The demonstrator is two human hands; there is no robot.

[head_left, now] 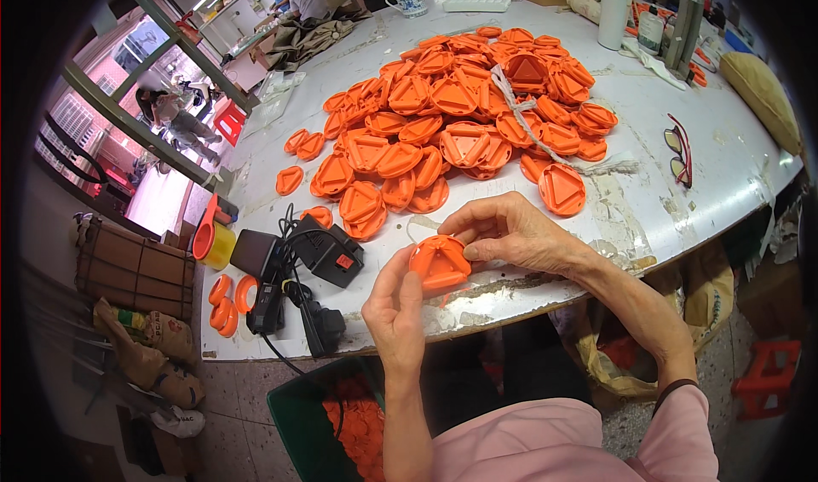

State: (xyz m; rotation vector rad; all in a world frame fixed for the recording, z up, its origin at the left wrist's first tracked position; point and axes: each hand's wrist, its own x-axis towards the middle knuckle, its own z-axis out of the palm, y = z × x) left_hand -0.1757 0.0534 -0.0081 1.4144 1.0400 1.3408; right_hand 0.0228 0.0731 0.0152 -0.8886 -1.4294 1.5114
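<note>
Between my two hands, just above the table's front edge, is a round orange plastic part [440, 263] with a raised triangle on its face. My left hand [398, 299] grips it from the left, thumb on the near side. The fingers of my right hand [511, 237] pinch its upper right rim, their tips partly hidden. Beyond my hands lies a large heap of similar orange parts [456, 99], with a strip of pale cord [514, 99] draped over it. One loose orange part [561, 190] lies close to my right hand.
Black power adapters [328, 250] with tangled cables, a yellow-and-orange tape roll [213, 242] and several orange rings [223, 307] sit at the left. Glasses [679, 152] lie at the right. A green crate [290, 405] of orange parts stands below the table edge. Other people are far off.
</note>
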